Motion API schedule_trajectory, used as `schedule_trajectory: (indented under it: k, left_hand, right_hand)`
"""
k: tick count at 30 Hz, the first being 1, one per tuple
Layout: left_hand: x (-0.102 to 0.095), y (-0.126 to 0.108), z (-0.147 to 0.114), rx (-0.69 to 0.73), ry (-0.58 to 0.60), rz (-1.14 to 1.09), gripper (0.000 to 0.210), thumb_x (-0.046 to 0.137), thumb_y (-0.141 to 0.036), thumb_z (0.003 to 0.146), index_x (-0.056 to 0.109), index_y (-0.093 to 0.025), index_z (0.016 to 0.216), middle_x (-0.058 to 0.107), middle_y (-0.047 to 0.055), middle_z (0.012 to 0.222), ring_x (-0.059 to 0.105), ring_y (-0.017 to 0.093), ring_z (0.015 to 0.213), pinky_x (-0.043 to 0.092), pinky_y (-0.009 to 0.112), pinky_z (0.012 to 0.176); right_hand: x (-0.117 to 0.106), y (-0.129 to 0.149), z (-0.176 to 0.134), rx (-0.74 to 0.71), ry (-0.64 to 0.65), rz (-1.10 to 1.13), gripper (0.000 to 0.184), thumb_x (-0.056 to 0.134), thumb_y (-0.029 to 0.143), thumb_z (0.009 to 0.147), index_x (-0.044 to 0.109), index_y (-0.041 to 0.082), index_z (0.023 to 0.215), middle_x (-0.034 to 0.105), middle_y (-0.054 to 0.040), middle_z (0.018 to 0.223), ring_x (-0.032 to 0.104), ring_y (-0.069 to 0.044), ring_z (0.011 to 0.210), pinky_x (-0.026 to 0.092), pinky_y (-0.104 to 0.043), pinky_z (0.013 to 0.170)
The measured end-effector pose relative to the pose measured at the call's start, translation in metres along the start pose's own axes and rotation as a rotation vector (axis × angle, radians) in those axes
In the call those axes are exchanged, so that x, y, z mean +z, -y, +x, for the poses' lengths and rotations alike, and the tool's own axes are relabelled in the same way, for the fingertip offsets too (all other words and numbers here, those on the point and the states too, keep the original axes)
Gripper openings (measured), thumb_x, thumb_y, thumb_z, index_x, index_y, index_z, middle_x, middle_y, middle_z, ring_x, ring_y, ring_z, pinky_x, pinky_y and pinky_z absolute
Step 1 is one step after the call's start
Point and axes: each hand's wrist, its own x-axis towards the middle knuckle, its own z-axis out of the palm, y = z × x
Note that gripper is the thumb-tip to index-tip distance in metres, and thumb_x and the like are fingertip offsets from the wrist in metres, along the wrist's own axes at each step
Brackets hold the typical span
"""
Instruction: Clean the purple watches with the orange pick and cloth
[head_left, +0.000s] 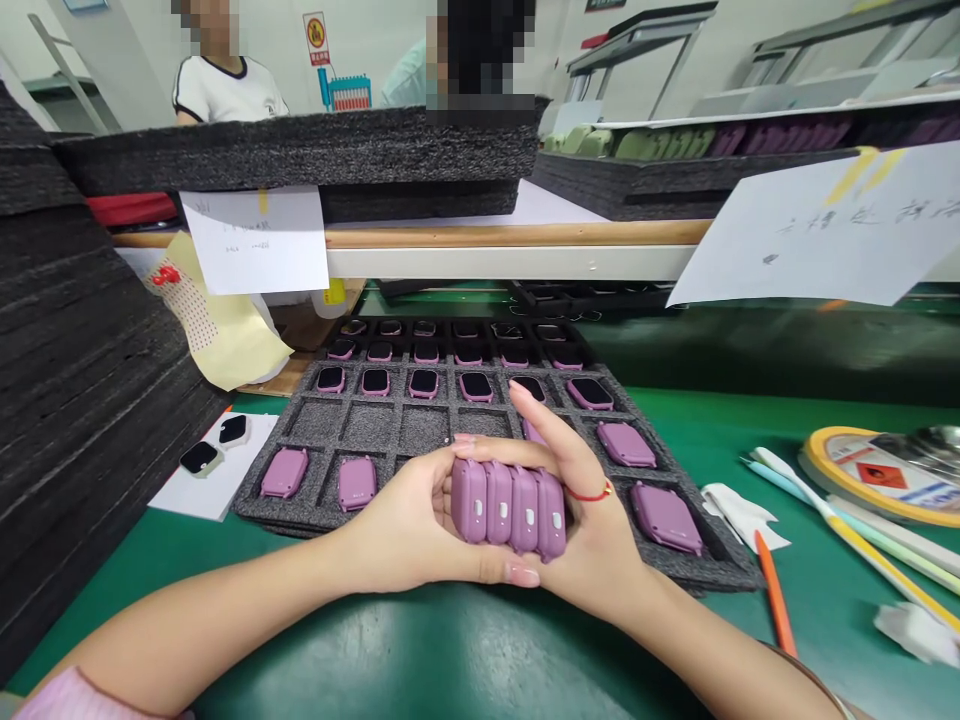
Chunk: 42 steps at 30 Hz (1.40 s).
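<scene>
Several purple watch cases stand side by side in a row between my two hands, a small silvery button showing on each side face. My left hand grips the row's left end, its thumb along the bottom edge. From the right, my right hand closes round the other end, with one finger raised. Beneath and behind them lies a dark foam tray with square pockets. Its far rows hold purple watches with black screens up; in nearer pockets, purple cases lie back up. My hands hide some middle pockets.
Two pale watches rest on white paper at left, beside tall stacked foam trays. At right are an orange pen, brushes, crumpled tissue and a yellow tape roll. A shelf crosses ahead; people are beyond it.
</scene>
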Motion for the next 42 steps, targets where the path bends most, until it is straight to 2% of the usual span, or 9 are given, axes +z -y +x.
schedule_trajectory:
  k: [5,8,11,16,19,28,35,38,42]
  left_hand:
    - [-0.001,0.001,0.000,0.011,0.011,-0.070,0.043,0.085,-0.022,0.074,0.065,-0.021,0.111,0.072,0.003,0.107,0.070,0.021,0.104,0.054,0.034,0.093]
    - [-0.005,0.004,-0.001,0.033,0.013,-0.071,0.035,0.075,-0.036,0.083,0.064,-0.018,0.110,0.070,0.005,0.098,0.068,0.021,0.091,0.054,0.034,0.082]
    - [-0.008,0.007,-0.001,0.025,-0.019,-0.034,0.034,0.072,-0.040,0.084,0.063,-0.018,0.109,0.065,0.002,0.090,0.062,0.019,0.082,0.050,0.030,0.072]
    - [-0.005,0.008,-0.001,0.043,-0.049,-0.005,0.038,0.073,-0.035,0.086,0.058,-0.020,0.117,0.066,0.005,0.112,0.064,0.023,0.110,0.053,0.036,0.095]
    - [-0.001,0.007,-0.001,0.034,-0.091,0.044,0.035,0.071,-0.031,0.087,0.057,-0.019,0.117,0.065,0.007,0.114,0.064,0.025,0.113,0.054,0.038,0.095]
    - [0.007,0.007,-0.001,0.124,-0.184,0.216,0.032,0.072,-0.023,0.083,0.059,-0.019,0.112,0.064,0.005,0.113,0.063,0.024,0.112,0.051,0.038,0.101]
    - [0.009,0.014,-0.003,0.063,-0.227,0.113,0.049,0.088,-0.032,0.070,0.057,-0.020,0.106,0.064,0.003,0.108,0.065,0.023,0.105,0.054,0.037,0.094]
    - [0.009,0.016,-0.002,0.059,-0.237,0.130,0.047,0.087,-0.032,0.072,0.056,-0.020,0.106,0.065,0.004,0.107,0.065,0.023,0.104,0.054,0.038,0.094]
    - [0.009,0.015,-0.002,0.111,-0.266,0.156,0.058,0.089,-0.028,0.065,0.056,-0.020,0.111,0.066,0.007,0.117,0.065,0.027,0.114,0.053,0.040,0.100]
  right_hand:
    - [0.001,-0.001,0.000,-0.022,0.010,0.013,0.094,0.081,0.022,0.083,0.029,0.035,0.159,0.071,-0.0054,0.133,0.071,-0.027,0.119,0.060,-0.045,0.104]
    - [0.001,-0.003,-0.001,-0.018,0.012,0.010,0.099,0.085,0.023,0.079,0.028,0.038,0.159,0.066,-0.0061,0.139,0.071,-0.026,0.118,0.058,-0.045,0.108]
    - [0.002,-0.005,-0.002,-0.031,-0.001,0.040,0.101,0.087,0.024,0.077,0.029,0.037,0.159,0.067,-0.0051,0.137,0.072,-0.024,0.117,0.054,-0.043,0.112]
    - [0.005,-0.007,-0.002,-0.054,-0.008,0.004,0.099,0.083,0.018,0.078,0.028,0.034,0.159,0.069,-0.0055,0.132,0.071,-0.022,0.117,0.055,-0.042,0.111]
    - [0.006,-0.007,-0.002,-0.061,-0.006,-0.014,0.099,0.082,0.016,0.078,0.027,0.030,0.160,0.072,-0.0061,0.125,0.072,-0.023,0.115,0.054,-0.043,0.112]
    - [0.006,-0.006,-0.003,-0.073,0.056,-0.007,0.096,0.078,0.016,0.083,0.024,0.029,0.161,0.072,-0.0063,0.129,0.069,-0.023,0.121,0.054,-0.043,0.112]
    - [0.009,-0.006,-0.005,-0.090,0.061,-0.019,0.092,0.075,0.015,0.086,0.024,0.029,0.161,0.073,-0.0081,0.128,0.068,-0.025,0.123,0.054,-0.049,0.111]
    - [0.009,-0.006,-0.005,-0.096,0.065,-0.026,0.094,0.076,0.015,0.085,0.023,0.030,0.162,0.073,-0.0074,0.127,0.067,-0.024,0.125,0.053,-0.047,0.112]
    - [0.010,-0.008,-0.003,-0.040,0.028,0.015,0.080,0.075,0.028,0.089,0.033,0.033,0.157,0.058,-0.0089,0.149,0.067,-0.024,0.124,0.049,-0.046,0.116]
